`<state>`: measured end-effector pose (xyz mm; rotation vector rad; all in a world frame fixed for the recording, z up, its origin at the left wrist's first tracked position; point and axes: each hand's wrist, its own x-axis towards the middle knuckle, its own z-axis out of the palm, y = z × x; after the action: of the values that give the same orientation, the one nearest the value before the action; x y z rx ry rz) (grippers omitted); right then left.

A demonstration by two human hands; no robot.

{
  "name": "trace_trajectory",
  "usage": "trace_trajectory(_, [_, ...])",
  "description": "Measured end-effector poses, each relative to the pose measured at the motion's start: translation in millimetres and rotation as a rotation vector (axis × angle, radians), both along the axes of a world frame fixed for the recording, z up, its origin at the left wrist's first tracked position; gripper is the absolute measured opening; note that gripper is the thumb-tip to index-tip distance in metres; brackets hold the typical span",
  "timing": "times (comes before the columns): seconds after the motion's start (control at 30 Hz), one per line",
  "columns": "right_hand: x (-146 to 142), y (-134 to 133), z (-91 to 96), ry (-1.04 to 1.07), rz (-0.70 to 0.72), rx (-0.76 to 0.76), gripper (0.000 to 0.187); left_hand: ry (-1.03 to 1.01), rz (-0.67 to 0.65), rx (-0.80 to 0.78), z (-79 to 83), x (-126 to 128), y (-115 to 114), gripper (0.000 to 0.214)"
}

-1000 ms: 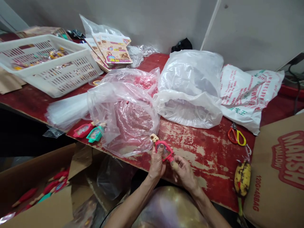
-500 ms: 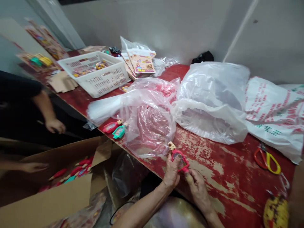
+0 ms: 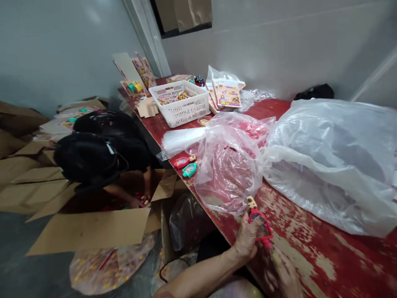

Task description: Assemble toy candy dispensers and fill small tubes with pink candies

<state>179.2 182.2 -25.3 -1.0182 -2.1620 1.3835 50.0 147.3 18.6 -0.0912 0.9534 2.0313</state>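
My left hand point(image 3: 246, 240) grips a pink plastic toy point(image 3: 263, 228) shaped like a small framed lantern, its thumb across the frame. A cream-coloured cap with dark spots point(image 3: 251, 203) sits at the toy's upper end. My right hand point(image 3: 283, 269), somewhat blurred, is closed at the toy's lower pink end; its fingertips are partly hidden. Just beyond my hands lies a clear plastic bag point(image 3: 228, 174), its mouth open. To its left, a similar pink toy point(image 3: 182, 162) and a green one point(image 3: 190, 169) rest near the table's edge.
A large white plastic bag point(image 3: 328, 165) covers much of the table's right side. Farther back stand a white basket point(image 3: 186, 109) of small pieces and a stack of printed cards point(image 3: 228, 94). At left, a co-worker point(image 3: 102, 145) bends over an open carton point(image 3: 93, 231).
The view has swung left, so the scissors have left the picture. The co-worker now leans down with both arms in the carton. My hands keep hold of the pink toy.
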Motion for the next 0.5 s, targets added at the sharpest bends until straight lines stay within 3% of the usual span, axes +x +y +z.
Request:
trace_trajectory(0.23, [-18.0,-12.6,37.8,-0.046,0.016,0.034,0.036,0.085,0.084,-0.045,3.4,-10.5,-3.0,0.037])
trace_trajectory(0.4, [-22.4,-10.0,51.6,0.034,0.067,-0.271,0.04,0.078,0.017,-0.052,9.1,-15.7,-3.7,0.037])
trace_trajectory(0.5, [-21.9,-11.2,49.4,-0.006,0.036,-0.166,0.034,0.08,0.013,-0.055,10.8,-17.1,-4.5,0.036])
